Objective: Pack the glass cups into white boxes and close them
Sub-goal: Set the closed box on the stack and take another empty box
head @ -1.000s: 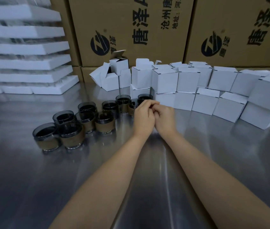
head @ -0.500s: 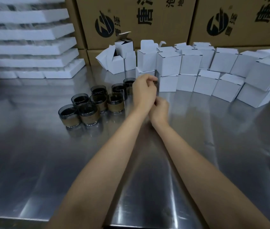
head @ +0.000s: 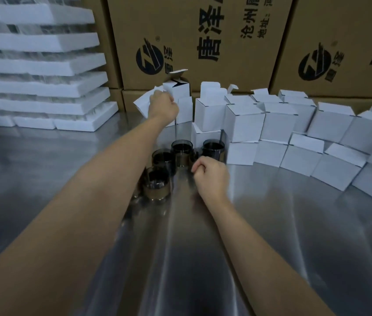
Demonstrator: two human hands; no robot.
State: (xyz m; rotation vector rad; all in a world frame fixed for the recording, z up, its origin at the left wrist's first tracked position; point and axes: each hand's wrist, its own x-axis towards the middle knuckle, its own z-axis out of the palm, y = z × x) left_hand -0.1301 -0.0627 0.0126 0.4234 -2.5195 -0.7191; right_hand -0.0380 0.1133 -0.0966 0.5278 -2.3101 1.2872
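At white boxes' [head: 244,120] edge — left hand [head: 163,106]

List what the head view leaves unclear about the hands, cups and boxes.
Head view throughout:
- Left hand: its back hides the fingers, so its grip on the open white box is unclear.
- Glass cups: the left forearm covers some; count unknown.
- Closed white boxes: contents hidden by their walls.
- Carton print: cut by the top edge.
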